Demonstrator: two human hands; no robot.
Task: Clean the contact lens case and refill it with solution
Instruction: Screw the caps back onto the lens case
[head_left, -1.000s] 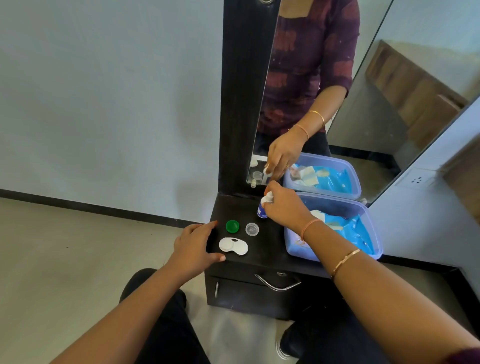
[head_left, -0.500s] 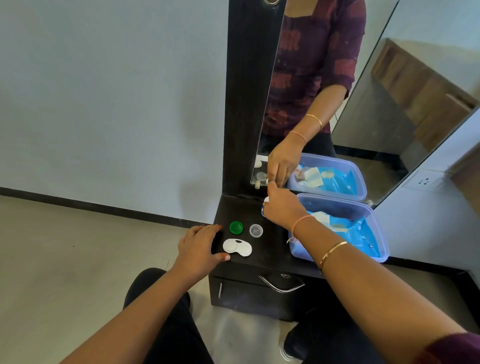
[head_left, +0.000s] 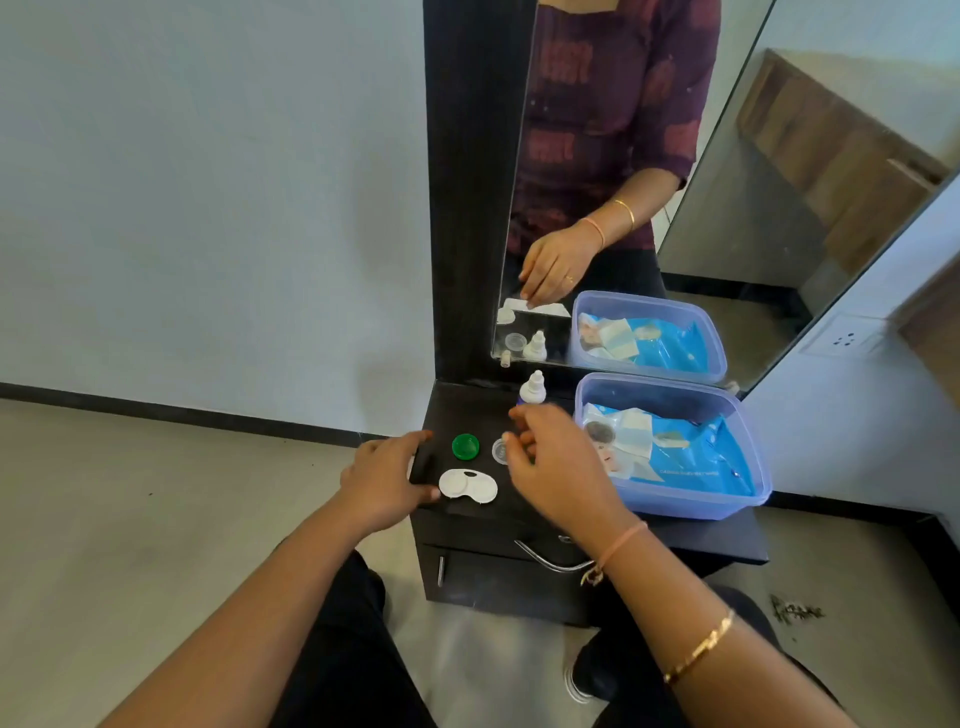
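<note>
1 head-worn view, angled forward and down, close above dark cabinet (head_left: 470, 410)

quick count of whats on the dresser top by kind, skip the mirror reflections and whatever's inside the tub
caps: 2 (green cap, clear cap partly hidden by fingers)
contact lens case: 1
solution bottle: 1
plastic tub: 1
total: 5

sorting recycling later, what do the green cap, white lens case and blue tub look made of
Green cap: opaque plastic, seemingly, with a faint sheen on top. White lens case: matte opaque plastic, moulded in two rounded wells. Blue tub: translucent plastic, probably; the packets inside show through its wall.
</note>
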